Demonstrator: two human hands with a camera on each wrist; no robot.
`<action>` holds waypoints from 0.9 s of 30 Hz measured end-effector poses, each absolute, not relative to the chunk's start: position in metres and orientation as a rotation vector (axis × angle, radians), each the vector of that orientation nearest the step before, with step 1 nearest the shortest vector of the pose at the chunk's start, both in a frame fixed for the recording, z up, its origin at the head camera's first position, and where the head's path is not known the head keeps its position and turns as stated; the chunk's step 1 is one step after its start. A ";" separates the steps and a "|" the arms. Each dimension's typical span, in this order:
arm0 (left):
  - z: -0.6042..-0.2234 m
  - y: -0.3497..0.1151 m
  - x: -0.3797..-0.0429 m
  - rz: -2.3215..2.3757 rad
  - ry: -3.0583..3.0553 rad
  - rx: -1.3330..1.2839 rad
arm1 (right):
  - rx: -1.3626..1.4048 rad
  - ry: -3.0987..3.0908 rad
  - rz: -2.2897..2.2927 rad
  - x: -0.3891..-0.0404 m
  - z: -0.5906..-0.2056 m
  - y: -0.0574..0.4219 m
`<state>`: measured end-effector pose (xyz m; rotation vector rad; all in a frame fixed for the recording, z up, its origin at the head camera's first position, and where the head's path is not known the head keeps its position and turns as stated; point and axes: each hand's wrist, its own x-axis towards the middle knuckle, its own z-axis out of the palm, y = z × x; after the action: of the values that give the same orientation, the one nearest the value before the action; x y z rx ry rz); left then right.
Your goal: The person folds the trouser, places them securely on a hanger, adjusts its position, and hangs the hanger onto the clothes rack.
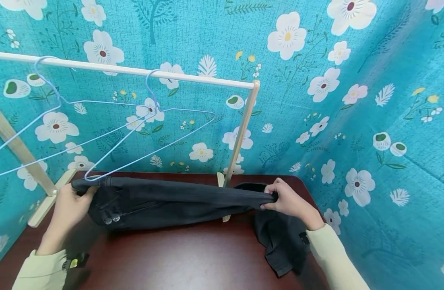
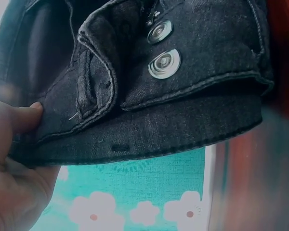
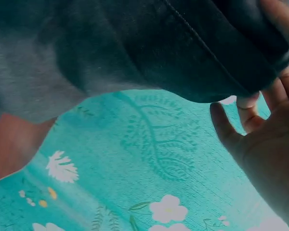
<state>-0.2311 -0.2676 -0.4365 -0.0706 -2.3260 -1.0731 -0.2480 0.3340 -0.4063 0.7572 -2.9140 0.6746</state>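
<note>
Black denim jeans stretch sideways between both hands, low over the table. My left hand pinches the waistband at the left end, thumb on the outside of the cloth in the left wrist view. Two round metal buttons show beside the fly. At the other end my right hand grips the folded leg. Below it, a loose part of the jeans hangs down to the tabletop. A light-blue wire hanger hangs above, its lower left corner overlapping the waistband in the head view.
A second blue hanger hangs further left on the white rail. The rail's wooden upright and foot stand behind the jeans on the dark red table. A teal flowered curtain surrounds the back and right.
</note>
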 end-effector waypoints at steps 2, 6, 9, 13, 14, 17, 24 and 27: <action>-0.435 -0.270 -0.229 -1.061 -2.297 -0.061 | 0.744 -2.929 0.582 -0.249 -0.415 0.333; -0.433 -0.273 -0.225 -1.043 -2.253 -0.048 | 0.723 -2.988 0.402 -0.250 -0.436 0.328; -0.433 -0.274 -0.223 -1.030 -2.262 -0.050 | 0.693 -3.014 0.321 -0.251 -0.449 0.323; -0.437 -0.275 -0.222 -1.023 -2.284 -0.037 | 0.650 -2.914 0.341 -0.255 -0.447 0.322; -0.437 -0.276 -0.222 -1.023 -2.288 -0.032 | 0.650 -2.866 0.374 -0.256 -0.441 0.324; -0.436 -0.278 -0.220 -1.028 -2.273 -0.020 | 0.652 -2.722 0.460 -0.257 -0.411 0.327; -0.422 -0.283 -0.214 -1.051 -2.183 0.038 | 0.669 -2.483 0.533 -0.252 -0.337 0.319; -0.417 -0.291 -0.214 -1.039 -2.141 0.057 | 0.687 -2.480 0.533 -0.252 -0.329 0.315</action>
<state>-0.2137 -0.2912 -0.4173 0.0567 -2.1409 -1.0394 -0.2522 0.3153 -0.3295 0.6868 -2.4800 0.5332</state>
